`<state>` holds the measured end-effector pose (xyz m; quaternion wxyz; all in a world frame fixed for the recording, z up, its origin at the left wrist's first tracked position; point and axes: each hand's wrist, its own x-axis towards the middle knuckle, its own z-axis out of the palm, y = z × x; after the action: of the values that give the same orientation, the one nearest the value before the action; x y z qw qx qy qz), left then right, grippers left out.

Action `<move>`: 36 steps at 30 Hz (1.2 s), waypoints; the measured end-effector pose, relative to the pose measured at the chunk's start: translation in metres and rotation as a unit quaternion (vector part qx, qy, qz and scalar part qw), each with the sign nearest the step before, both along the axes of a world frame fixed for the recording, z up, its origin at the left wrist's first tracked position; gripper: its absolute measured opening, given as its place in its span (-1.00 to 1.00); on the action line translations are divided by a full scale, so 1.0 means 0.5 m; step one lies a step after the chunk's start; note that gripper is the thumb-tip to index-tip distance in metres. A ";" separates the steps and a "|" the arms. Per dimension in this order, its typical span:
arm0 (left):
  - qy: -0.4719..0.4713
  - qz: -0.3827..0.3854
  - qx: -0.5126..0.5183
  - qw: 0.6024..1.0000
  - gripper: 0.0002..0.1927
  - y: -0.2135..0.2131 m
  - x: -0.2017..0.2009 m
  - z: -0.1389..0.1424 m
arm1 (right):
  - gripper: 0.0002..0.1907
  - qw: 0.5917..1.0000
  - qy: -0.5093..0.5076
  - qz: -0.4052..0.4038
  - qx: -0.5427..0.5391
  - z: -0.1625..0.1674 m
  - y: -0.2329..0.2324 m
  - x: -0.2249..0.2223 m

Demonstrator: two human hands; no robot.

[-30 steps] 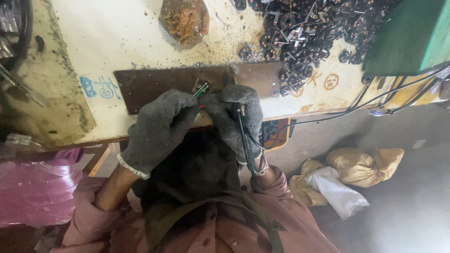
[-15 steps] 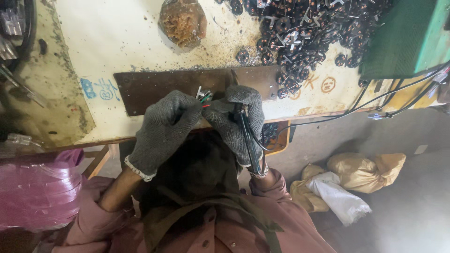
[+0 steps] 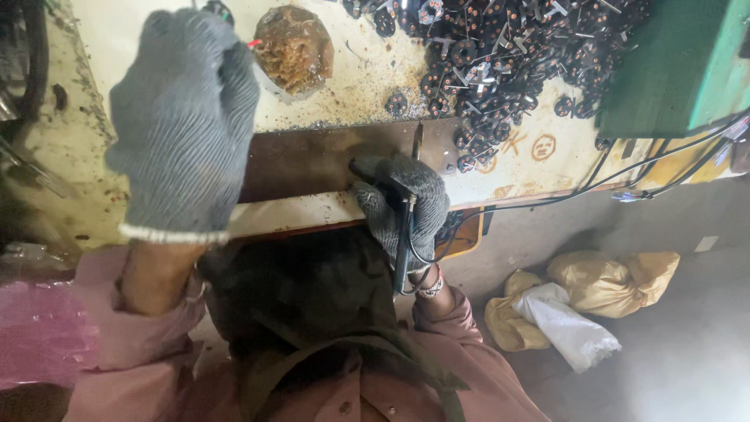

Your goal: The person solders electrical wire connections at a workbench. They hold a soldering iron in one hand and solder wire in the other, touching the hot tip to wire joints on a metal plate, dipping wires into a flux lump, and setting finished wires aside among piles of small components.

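Note:
My left hand (image 3: 183, 125), in a grey knit glove, is raised close to the camera with its fingers closed on a small dark part (image 3: 219, 10) that has a red wire end (image 3: 254, 44). My right hand (image 3: 402, 203), also gloved, rests on a brown metal plate (image 3: 312, 160) at the bench's front edge. It grips a dark pen-shaped tool (image 3: 401, 250) with a black cable, tip toward the plate. The two hands are well apart.
A rusty brown round lump (image 3: 293, 47) sits on the pale bench beyond the plate. At the back right is a heap of several small dark wired parts (image 3: 508, 47), next to a green box (image 3: 672, 62). Tan and white sacks (image 3: 578, 297) lie on the floor; pink plastic (image 3: 39, 344) is at left.
My left hand has lifted off the plate, up and left toward the camera, carrying the small part. My right hand stays on the plate with the tool.

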<state>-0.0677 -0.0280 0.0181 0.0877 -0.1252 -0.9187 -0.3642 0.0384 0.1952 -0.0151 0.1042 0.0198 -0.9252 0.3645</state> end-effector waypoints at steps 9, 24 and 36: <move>-0.271 -0.091 0.184 0.941 -0.87 0.018 0.169 0.002 | -0.59 0.989 -0.058 0.100 -0.095 0.016 -0.003 -0.006; -0.197 -0.101 0.130 0.966 -0.87 0.021 0.151 -0.010 | -0.64 0.995 -0.028 0.065 -0.063 0.009 -0.023 0.000; -0.174 -0.116 0.185 0.960 -0.86 0.046 0.141 -0.016 | -0.51 0.995 -0.031 0.083 -0.053 0.001 -0.009 -0.005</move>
<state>0.0029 -0.0048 0.0100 -0.0950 -0.1468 -0.8156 -0.5516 0.0357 0.1906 -0.0147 0.0458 0.0801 -0.9025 0.4207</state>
